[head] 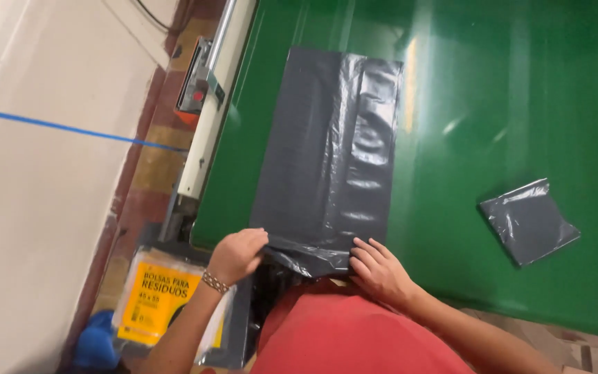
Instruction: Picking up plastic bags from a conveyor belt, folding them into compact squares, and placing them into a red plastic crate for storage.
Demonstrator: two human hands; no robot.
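A red-shirted torso (pixel 354 332) fills the bottom of the frame as a person leans over a glossy green table (pixel 506 104), both hands working the near end of a long dark grey plastic bag (pixel 327 145). The bag lies flat and lengthwise on the table, running away from the person, its near edge bunched and hanging slightly over the table's rim. The left hand (pixel 237 255), a beaded bracelet (pixel 214 281) at its wrist, is closed in a pinch on the bag's near left corner, knuckles curled over the film. The right hand (pixel 380 269) rests flat with fingers extended and pressing on the near right corner, apparently pinning the thin plastic so it stays spread while the other side is gathered. Well apart to the right, a smaller grey bag folded into a square (pixel 529 221) sits alone on the green surface, out of the way of the one in hand. Below the table's left edge, just beside the left forearm, lies a clear packet with a yellow label (pixel 153 298), within easy reach. A white bar with a metal rod and an orange-red fitting (pixel 205 90) runs along the table's left side. A blue line (pixel 64 127) crosses the pale floor.
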